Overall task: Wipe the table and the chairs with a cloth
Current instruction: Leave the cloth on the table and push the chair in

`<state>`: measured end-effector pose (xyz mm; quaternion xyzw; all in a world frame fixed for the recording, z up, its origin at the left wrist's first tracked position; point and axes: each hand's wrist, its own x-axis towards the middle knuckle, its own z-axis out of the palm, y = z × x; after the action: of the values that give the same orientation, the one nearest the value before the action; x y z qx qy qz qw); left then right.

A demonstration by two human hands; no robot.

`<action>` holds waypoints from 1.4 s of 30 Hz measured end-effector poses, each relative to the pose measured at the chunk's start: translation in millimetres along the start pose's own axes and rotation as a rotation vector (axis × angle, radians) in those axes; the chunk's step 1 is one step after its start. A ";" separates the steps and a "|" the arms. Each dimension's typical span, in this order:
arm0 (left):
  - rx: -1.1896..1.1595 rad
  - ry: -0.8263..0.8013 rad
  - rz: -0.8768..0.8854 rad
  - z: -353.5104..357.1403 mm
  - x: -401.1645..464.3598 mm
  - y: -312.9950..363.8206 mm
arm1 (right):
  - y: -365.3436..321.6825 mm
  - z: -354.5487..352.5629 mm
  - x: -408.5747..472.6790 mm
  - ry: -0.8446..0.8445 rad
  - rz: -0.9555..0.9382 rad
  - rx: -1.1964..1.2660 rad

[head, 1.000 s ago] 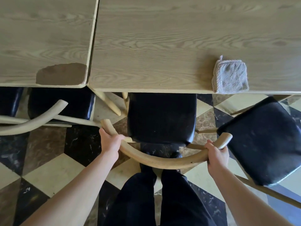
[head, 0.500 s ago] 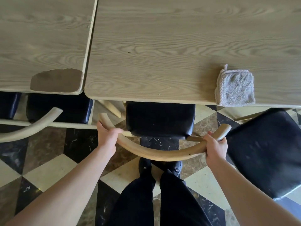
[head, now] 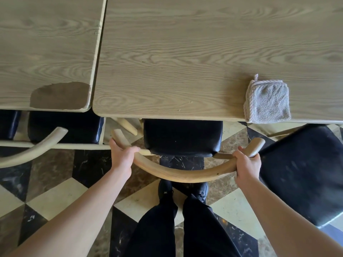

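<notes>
I see L hand (head: pixel 121 154) and R hand (head: pixel 247 164) both closed around the curved chair back (head: pixel 185 174). Its black seat (head: pixel 182 138) sits partly under the table (head: pixel 185 62). Folded cloth (head: pixel 267 102) lies at table edge, apart from both hands.

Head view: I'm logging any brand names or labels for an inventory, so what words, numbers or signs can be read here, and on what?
None can be read.
Left shoe: a small pale mark, too small and blurred to read.
Grey cloth, the two wooden tables, the chair backrest and its black seat: no text or label shows.
</notes>
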<state>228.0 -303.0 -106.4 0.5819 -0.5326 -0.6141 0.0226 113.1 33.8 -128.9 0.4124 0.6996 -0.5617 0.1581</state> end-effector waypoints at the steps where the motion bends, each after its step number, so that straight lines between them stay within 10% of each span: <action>1: 0.003 0.006 0.003 0.7 -0.3 0.0 | -0.3 -0.2 1.0 0.002 -0.004 -0.007; 23: 0.061 -0.004 0.060 4.2 -45.2 -11.2 | -17.1 -25.4 -4.5 -0.214 0.031 -0.255; 30: 0.413 0.022 0.283 55.4 -149.3 -52.5 | -17.2 -111.2 -38.2 -0.303 -0.173 -0.412; 42: 0.253 -0.248 0.325 224.9 -352.7 -160.0 | -19.1 -368.7 36.1 -0.350 -0.356 -0.536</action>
<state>270.0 135.7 -26.8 0.4069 -0.6905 -0.5978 -0.0177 165.9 385.6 -23.4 0.1255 0.8452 -0.4392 0.2775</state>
